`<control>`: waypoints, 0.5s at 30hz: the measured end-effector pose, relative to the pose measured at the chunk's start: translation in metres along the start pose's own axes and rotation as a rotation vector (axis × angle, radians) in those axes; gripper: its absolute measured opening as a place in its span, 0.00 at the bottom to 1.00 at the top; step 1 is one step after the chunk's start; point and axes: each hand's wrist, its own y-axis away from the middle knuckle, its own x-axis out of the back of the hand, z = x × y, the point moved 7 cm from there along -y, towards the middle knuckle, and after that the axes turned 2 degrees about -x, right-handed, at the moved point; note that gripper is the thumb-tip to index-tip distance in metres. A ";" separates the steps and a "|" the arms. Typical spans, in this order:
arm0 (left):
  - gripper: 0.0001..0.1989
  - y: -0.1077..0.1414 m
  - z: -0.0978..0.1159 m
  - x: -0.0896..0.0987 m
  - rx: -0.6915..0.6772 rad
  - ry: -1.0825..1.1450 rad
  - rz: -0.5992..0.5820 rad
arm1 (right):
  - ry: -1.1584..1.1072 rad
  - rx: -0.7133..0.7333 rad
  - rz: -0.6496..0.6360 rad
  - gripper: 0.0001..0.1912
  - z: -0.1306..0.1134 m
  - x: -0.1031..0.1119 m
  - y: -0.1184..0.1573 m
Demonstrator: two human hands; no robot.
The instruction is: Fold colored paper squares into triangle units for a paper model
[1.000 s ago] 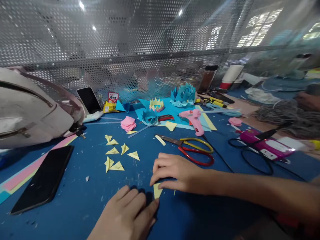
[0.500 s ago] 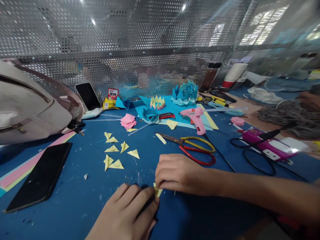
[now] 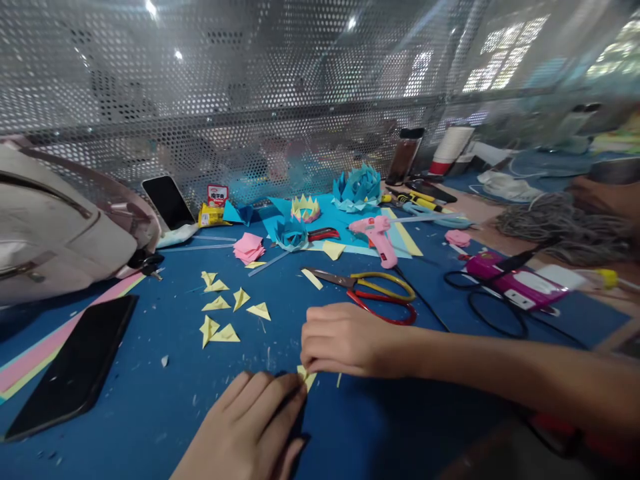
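A small folded yellow paper (image 3: 308, 377) lies on the blue tabletop between my hands. My left hand (image 3: 250, 423) presses its closed fingertips on the paper's left side. From the right, my right hand (image 3: 340, 339) has curled fingers on the paper's upper edge, and they hide part of it. A thin yellow strip (image 3: 339, 380) lies just below my right hand. Several folded yellow triangles (image 3: 217, 303) are scattered to the upper left. Scissors with red and yellow handles (image 3: 370, 287) rest beyond my right hand.
A pink glue gun (image 3: 380, 239), blue paper flowers (image 3: 357, 189) and pink squares (image 3: 249, 247) lie farther back. A black phone (image 3: 73, 367) and pale bag (image 3: 60, 233) are left; a purple power strip (image 3: 517, 280) is right. A person's hand shows at far right.
The whole view has shifted, with most things now slightly farther left. Both hands remain at the yellow paper, and its visible part has changed slightly.
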 end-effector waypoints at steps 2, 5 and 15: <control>0.19 0.001 0.001 -0.001 -0.002 -0.017 0.001 | 0.114 0.045 0.045 0.13 -0.004 0.004 0.001; 0.20 0.003 0.004 -0.004 -0.015 -0.048 0.009 | 0.263 0.127 0.077 0.16 -0.011 0.008 0.003; 0.24 0.003 0.017 -0.005 -0.216 -0.179 -0.068 | 0.191 0.181 -0.089 0.12 -0.013 0.013 0.001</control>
